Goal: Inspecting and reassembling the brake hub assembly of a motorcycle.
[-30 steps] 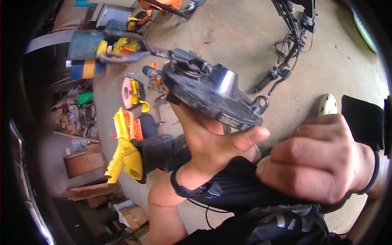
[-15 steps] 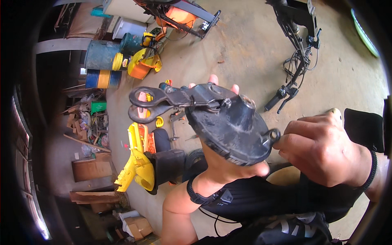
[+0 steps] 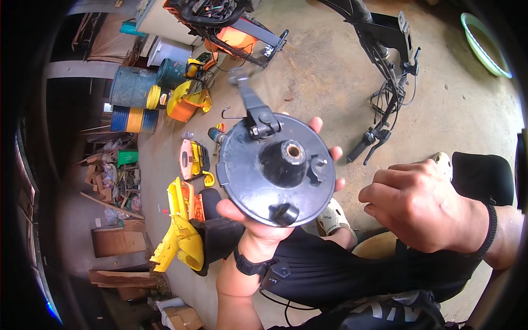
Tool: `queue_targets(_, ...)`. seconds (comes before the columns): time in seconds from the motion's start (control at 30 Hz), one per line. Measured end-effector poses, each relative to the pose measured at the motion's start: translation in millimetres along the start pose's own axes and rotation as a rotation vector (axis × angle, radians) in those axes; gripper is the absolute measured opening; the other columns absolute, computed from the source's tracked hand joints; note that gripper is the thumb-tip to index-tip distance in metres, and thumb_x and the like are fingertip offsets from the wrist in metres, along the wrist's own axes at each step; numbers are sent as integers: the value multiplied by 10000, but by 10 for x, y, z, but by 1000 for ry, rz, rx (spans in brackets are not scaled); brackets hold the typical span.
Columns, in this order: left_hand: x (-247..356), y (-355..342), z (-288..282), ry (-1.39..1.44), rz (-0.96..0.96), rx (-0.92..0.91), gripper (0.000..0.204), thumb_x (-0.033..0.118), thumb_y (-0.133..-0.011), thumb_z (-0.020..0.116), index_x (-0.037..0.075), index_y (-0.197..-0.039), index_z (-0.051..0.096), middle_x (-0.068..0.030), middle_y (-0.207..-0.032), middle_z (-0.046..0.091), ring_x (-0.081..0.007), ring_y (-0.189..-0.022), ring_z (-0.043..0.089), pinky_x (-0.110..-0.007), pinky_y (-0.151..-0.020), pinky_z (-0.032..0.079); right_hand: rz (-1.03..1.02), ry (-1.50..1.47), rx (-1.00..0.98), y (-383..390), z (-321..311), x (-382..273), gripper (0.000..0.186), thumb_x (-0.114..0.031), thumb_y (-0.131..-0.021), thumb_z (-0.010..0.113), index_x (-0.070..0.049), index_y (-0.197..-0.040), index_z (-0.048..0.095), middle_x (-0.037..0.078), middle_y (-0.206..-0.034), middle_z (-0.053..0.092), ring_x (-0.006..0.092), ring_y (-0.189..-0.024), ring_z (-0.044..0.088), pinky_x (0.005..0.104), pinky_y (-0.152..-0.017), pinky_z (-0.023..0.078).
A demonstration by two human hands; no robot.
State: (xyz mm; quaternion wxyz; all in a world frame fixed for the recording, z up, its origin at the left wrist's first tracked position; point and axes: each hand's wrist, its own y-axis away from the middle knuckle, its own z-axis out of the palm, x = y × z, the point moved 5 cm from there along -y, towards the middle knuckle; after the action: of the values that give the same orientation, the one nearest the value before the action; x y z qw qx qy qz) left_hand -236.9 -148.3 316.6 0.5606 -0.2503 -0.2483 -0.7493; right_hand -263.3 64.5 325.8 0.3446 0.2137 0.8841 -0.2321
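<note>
My left hand [image 3: 258, 225] holds a round black drum brake plate [image 3: 247, 187] from below. Its thumb lies at the lower left rim, and fingertips show past the right edge. The plate's face is turned toward me, with a raised central hub and a bored hole. A brake arm [image 3: 254, 104] juts from its top toward the upper left, its far end blurred. Beside the arm, a thin bent wire hook [image 3: 234, 115] sticks out to the left. To the right, apart from the plate, my right hand [image 3: 421, 206] is closed with curled fingers; whatever it may hold is hidden.
A black frame with handlebar [image 3: 379, 126] stands at the upper right, near a green basin [image 3: 484, 47]. Yellow body panels [image 3: 184, 231] and a pink-and-black tool [image 3: 190, 159] lie at left. Blue drums [image 3: 132, 88] stand farther back. A light clog [image 3: 335, 220] shows below the plate.
The brake plate has turned from a tilt to face me, and its arm has swung from pointing left to upper left. My right hand, earlier at the plate's edge, is now apart from it.
</note>
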Motion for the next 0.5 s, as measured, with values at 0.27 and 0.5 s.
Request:
queue_targets(0.27, -4, 59, 169, -136, -203, 88, 1442, 549, -600, 1022, 201, -1713, 175, -184, -1779, 128, -488, -1531, 373, -672, -1207, 425, 145, 37, 109, -12, -105, 40, 163, -56, -830, 740, -28, -979, 680, 123, -832, 667, 348, -735, 698, 434, -629, 549)
queue_targets(0.5, -144, 57, 110, -379, -185, -28, 1723, 554, -485, 1077, 88, -1731, -19, -220, -1740, 228, -343, -1487, 455, -437, -1139, 492, 387, -302, 242, 32, -223, 194, 475, 23, -926, 684, -11, -1382, 555, 119, -1042, 699, 241, -823, 692, 358, -737, 553)
